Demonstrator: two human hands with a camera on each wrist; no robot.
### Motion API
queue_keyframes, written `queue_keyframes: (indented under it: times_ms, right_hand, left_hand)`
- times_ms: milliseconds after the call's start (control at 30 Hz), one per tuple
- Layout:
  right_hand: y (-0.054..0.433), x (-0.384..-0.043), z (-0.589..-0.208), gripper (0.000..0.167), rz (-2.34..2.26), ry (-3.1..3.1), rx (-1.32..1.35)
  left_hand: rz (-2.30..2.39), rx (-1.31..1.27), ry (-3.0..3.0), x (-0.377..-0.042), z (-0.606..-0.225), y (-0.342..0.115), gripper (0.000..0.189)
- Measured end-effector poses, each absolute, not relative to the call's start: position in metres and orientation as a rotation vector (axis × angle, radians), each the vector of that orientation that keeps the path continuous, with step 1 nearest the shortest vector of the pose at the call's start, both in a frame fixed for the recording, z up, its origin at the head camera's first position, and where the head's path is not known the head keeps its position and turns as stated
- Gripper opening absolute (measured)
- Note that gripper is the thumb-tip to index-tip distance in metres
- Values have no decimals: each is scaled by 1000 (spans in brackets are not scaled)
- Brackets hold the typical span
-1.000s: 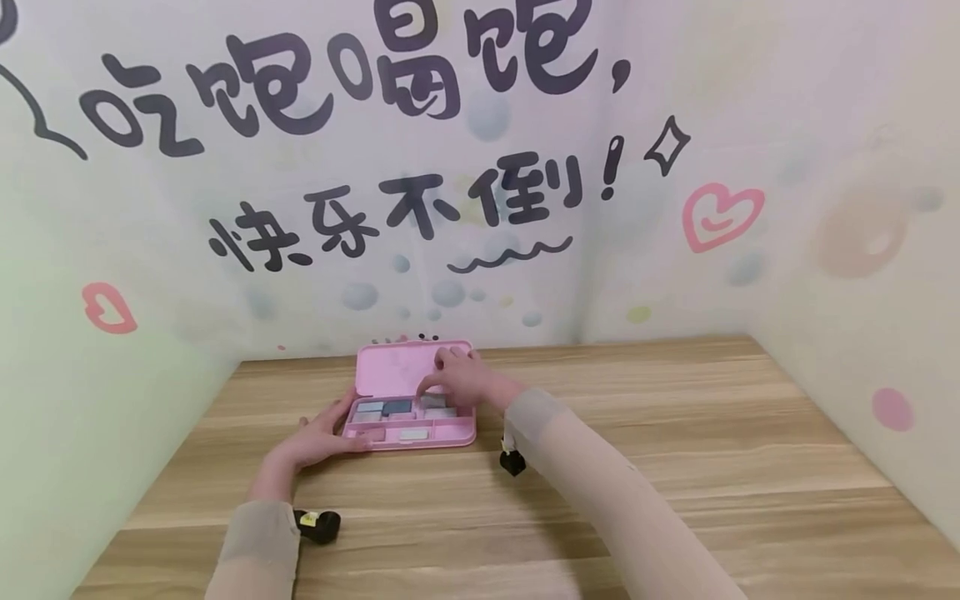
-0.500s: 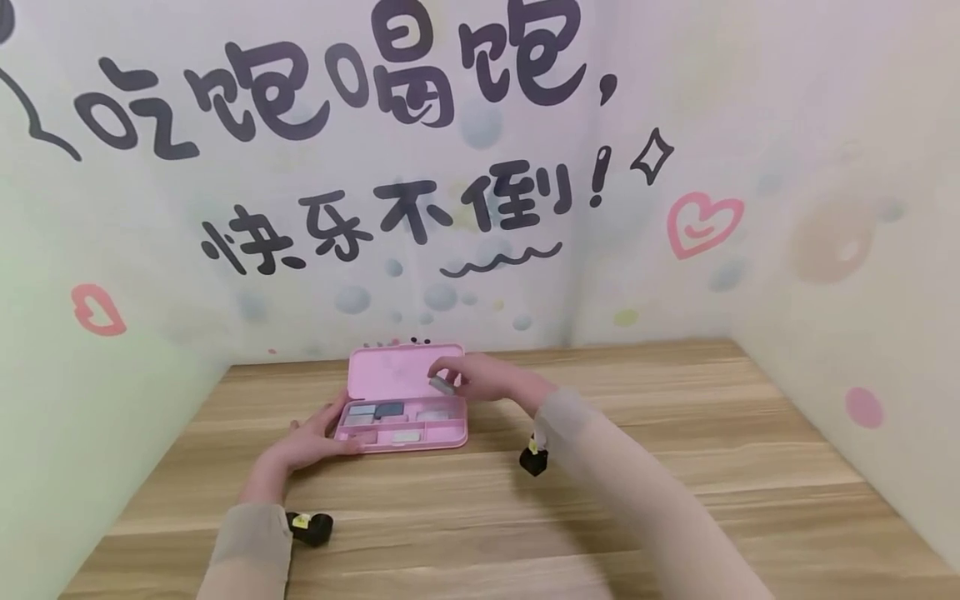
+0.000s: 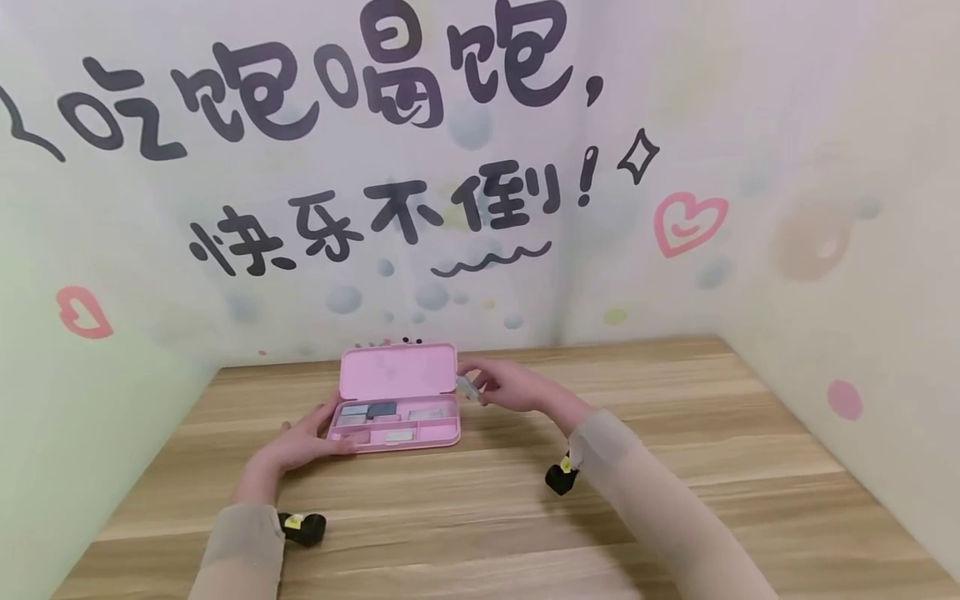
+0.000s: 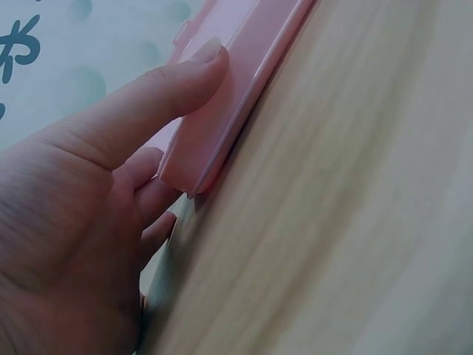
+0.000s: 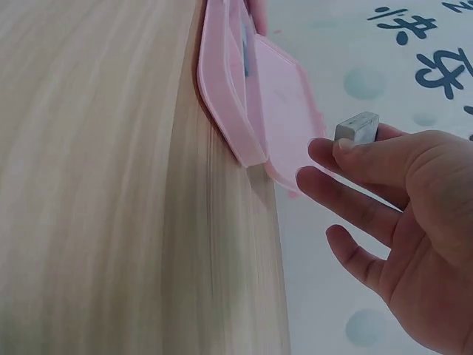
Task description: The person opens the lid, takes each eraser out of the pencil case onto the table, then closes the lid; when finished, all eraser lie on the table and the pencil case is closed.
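A pink hinged case lies at the back of the table, its lid raised. My left hand holds the case's left end; in the left wrist view the thumb lies over the case edge, with the other fingers behind it. Just right of the lid, my right hand pinches a small grey rectangular block between thumb and forefinger, off the table. Inside the case sit several small blocks, among them a dark blue-grey one and a whitish one.
Wood-grain tabletop spreads in front of the case and to its right. A white printed cloth wall stands close behind the case, and side walls close in at left and right. A black wrist device hangs under the right sleeve.
My right hand has lifted the grey block out of the case's right part and carried it right, past the lid. The left hand still holds the case; the view has shifted slightly.
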State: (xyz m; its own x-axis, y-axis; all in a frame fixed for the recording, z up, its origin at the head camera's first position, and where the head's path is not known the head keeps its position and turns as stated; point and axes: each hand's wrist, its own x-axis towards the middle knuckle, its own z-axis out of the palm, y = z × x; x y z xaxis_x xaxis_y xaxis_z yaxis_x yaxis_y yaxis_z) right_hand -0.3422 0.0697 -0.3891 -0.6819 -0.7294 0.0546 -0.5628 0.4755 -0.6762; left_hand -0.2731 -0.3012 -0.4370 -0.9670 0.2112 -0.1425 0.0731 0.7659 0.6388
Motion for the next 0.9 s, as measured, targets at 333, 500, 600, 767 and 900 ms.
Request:
queue_keyframes:
  times_ms: [333, 500, 600, 767, 900]
  right_hand:
    - [92, -334, -396, 47, -1204, 2486, -996]
    - [99, -331, -401, 47, -1308, 2448, -944]
    - [103, -330, -403, 47, -1355, 2446, -914]
    - [107, -331, -404, 47, -1405, 2462, -856]
    - [110, -331, -403, 47, -1417, 2478, -832]
  left_hand:
    - [971, 211, 2753, -270, -437, -303, 108]
    - [982, 212, 2745, -268, -436, -301, 108]
    - [988, 213, 2742, -269, -436, -301, 108]
    - [1008, 216, 2734, -270, -437, -301, 108]
    - [1005, 220, 2734, -271, -435, -299, 108]
